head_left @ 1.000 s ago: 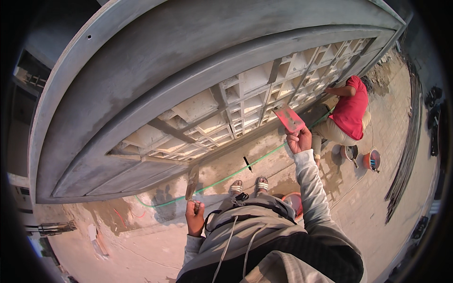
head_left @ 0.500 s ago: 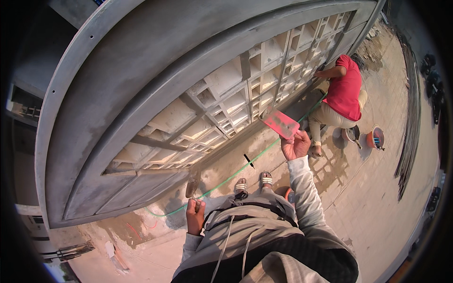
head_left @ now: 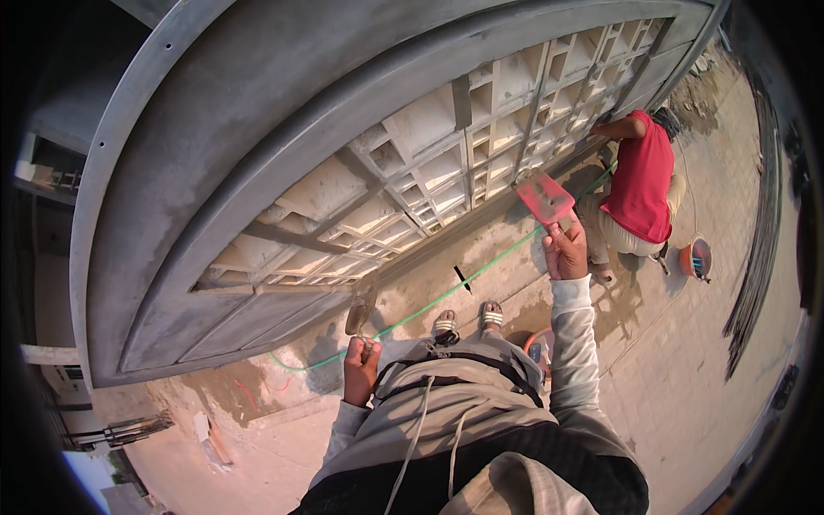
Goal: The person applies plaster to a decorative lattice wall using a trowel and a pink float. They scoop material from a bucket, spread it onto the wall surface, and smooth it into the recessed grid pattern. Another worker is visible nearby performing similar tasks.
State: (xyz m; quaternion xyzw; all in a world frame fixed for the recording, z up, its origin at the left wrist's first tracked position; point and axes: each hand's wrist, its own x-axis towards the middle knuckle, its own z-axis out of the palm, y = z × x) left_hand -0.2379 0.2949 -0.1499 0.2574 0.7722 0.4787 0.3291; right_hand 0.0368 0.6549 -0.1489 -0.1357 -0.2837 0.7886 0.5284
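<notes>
My left hand (head_left: 360, 371) is closed round the handle of a trowel (head_left: 362, 307). The trowel's grey, mortar-smeared blade points up towards the foot of the wall. Out to the right, my right hand (head_left: 566, 249) grips the near end of a flat red plastic board (head_left: 546, 198), thumb on top. Grey smudges mark the board's face, and its far edge is close to the latticed wall. A grey plastered wall (head_left: 292, 154) runs across in front of me, with a pale openwork lattice panel (head_left: 429, 163) set into it.
A person in a red shirt (head_left: 639, 184) crouches at the wall on the right, beside an orange bucket (head_left: 695, 257) holding tools. A green hose (head_left: 421, 322) crosses the ground before my feet. Another orange bucket (head_left: 539, 348) stands by my right leg. Long rods (head_left: 755, 249) lie far right.
My right hand has moved the red board rightward along the wall and tilted it differently. The trowel in my left hand is slightly higher. The whole view has shifted a little.
</notes>
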